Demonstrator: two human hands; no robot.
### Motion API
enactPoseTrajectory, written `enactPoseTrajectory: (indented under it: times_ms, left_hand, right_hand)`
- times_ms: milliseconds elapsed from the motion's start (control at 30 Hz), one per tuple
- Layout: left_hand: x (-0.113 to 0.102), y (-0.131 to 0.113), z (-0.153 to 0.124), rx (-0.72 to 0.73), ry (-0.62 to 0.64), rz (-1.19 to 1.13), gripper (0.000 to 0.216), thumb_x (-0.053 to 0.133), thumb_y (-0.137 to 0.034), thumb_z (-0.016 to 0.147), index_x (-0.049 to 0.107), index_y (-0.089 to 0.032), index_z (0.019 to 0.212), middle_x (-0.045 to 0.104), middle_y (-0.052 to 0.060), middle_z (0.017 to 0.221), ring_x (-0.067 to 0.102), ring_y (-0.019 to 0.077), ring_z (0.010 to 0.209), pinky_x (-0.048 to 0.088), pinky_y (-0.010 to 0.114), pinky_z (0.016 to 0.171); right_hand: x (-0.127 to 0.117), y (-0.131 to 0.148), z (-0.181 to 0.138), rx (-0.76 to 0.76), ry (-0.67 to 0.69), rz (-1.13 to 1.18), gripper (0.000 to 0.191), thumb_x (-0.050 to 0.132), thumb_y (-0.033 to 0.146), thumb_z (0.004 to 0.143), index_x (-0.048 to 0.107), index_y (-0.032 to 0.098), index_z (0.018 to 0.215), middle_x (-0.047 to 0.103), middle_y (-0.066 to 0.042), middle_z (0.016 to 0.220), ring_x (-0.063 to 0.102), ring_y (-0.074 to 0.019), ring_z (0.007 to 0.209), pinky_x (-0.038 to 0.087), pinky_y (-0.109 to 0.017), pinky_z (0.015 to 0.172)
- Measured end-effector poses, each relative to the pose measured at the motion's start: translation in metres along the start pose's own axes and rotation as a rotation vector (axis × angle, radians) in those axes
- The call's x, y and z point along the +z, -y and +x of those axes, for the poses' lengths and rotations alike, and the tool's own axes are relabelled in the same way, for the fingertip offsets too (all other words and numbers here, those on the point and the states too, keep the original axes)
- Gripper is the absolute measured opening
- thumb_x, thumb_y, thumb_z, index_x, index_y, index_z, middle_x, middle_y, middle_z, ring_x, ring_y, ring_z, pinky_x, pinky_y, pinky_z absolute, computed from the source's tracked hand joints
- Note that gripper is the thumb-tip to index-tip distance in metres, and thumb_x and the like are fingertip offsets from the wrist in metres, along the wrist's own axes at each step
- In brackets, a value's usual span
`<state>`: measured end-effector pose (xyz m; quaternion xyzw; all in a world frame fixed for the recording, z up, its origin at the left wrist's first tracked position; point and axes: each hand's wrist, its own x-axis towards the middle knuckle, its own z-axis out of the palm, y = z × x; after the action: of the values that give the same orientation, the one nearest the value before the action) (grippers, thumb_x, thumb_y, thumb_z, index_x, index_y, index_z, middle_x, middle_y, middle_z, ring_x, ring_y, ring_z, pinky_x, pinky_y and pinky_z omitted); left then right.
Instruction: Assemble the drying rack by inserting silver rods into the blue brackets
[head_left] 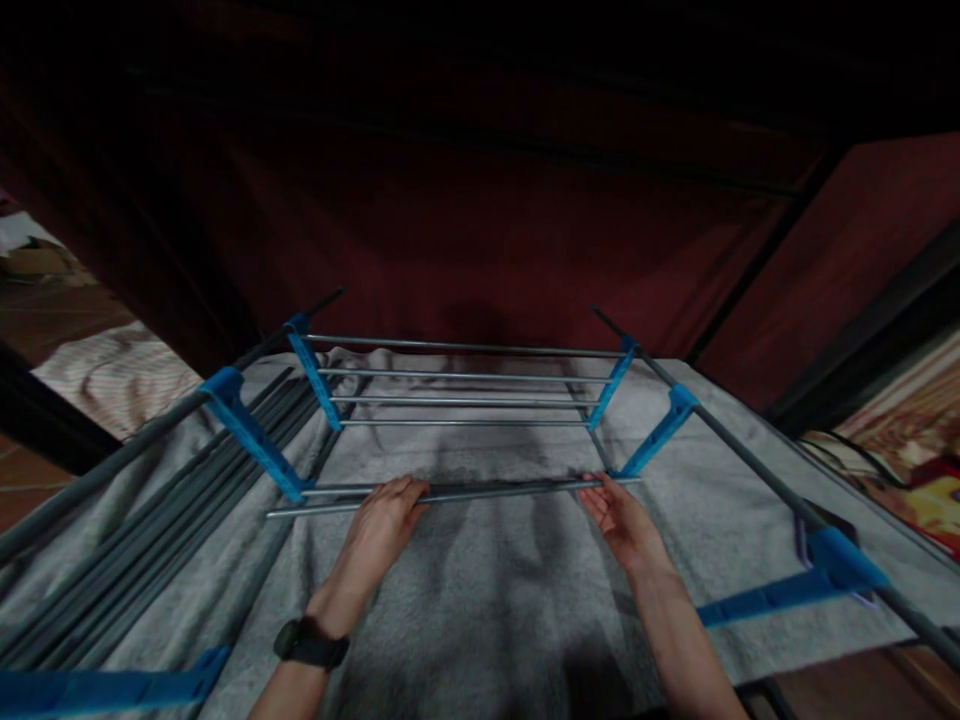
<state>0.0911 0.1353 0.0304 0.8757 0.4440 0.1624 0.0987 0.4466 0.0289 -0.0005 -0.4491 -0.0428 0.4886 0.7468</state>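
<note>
A grey metal tube (495,493) lies crosswise in front of me, slightly slanted, its left end nearer to me. My left hand (390,510) is closed over it left of the middle. Near its right end, my right hand (619,520) pinches it with thumb and fingers, palm partly turned up. Just behind it runs another crosswise tube (335,490), mostly hidden. Both hands work between a blue plastic bracket (255,435) on the left and a blue bracket (660,432) on the right. These brackets sit on the long side poles of a rack frame.
Farther back, several thin rungs (465,402) join two more blue brackets. Loose grey tubes (172,510) lie bundled at the left. Nearer blue brackets stick inward at lower left (112,688) and right (780,592). Grey cloth (480,620) lies underneath; a dark red panel (480,250) stands behind.
</note>
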Motion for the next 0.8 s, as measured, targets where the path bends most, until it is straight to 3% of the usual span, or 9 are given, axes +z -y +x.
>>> enactPoseTrajectory:
  times_ms: [200,600,800]
  left_hand:
    - [-0.002,0.008,-0.003,0.012,-0.002,-0.113,0.018,0.048,-0.027,0.093,0.062,-0.022,0.103,0.071,0.006,0.100,0.068,0.0248,0.094,0.049,0.035,0.084]
    - [-0.006,0.006,-0.003,0.005,0.012,-0.123,0.023,0.043,-0.034,0.094,0.062,-0.023,0.102,0.072,0.007,0.098,0.068,0.0249,0.092,0.050,0.035,0.080]
    - [-0.008,0.007,-0.004,0.015,0.022,-0.088,0.026,0.042,-0.033,0.095,0.065,-0.023,0.101,0.072,0.007,0.099,0.069,0.0242,0.093,0.051,0.034,0.082]
  right_hand:
    - [0.002,-0.002,0.000,-0.017,0.025,0.024,0.010,0.077,0.012,0.078,0.069,0.016,0.084,0.076,-0.007,0.091,0.073,-0.0165,0.086,0.062,-0.029,0.083]
    - [0.010,-0.005,0.000,0.009,-0.056,0.022,0.013,0.079,0.017,0.078,0.066,0.017,0.082,0.073,-0.002,0.075,0.070,-0.0133,0.069,0.062,-0.024,0.071]
    - [0.021,-0.003,-0.003,-0.007,-0.028,0.003,0.016,0.081,0.016,0.076,0.066,0.018,0.079,0.075,-0.002,0.081,0.071,-0.0128,0.070,0.062,-0.024,0.073]
